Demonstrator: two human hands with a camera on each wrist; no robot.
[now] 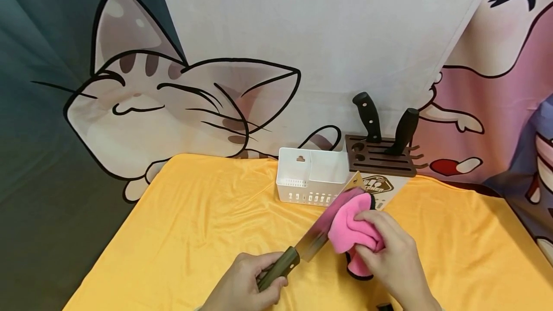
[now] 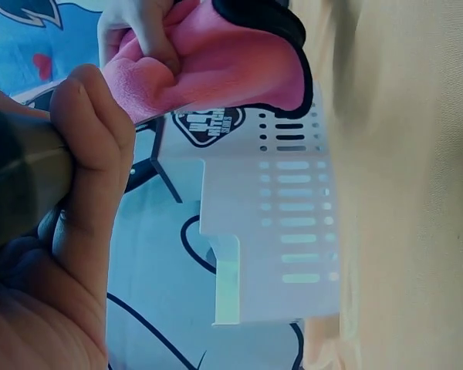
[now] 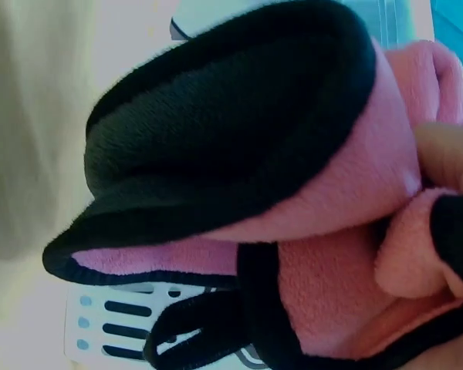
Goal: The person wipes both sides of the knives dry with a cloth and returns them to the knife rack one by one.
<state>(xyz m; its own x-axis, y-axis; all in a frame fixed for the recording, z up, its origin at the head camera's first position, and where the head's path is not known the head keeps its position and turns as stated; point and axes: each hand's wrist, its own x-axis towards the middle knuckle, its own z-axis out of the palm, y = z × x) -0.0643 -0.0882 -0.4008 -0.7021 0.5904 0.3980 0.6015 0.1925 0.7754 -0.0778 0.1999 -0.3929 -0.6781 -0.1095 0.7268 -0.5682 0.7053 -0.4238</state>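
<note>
My left hand (image 1: 246, 280) grips the dark green-brown handle of a broad-bladed kitchen knife (image 1: 314, 239), whose blade slants up and away to the right. A pink cloth (image 1: 352, 224) with black edging lies against the far half of the blade and hides part of it. My right hand (image 1: 395, 248) pinches this bunched cloth between thumb and fingers. In the left wrist view the knife handle (image 2: 23, 177) sits within curled fingers. The right wrist view is mostly filled by the cloth (image 3: 332, 285), showing its dark side and a black loop.
Behind the blade stands a white perforated holder (image 1: 294, 196) with a brown slotted top (image 1: 384, 166). Two black-handled tools (image 1: 368, 118) stand in its slots, and hooks stick out on the right. A yellow cloth (image 1: 207, 215) covers the table. A small dark object (image 1: 384, 307) shows at the bottom edge.
</note>
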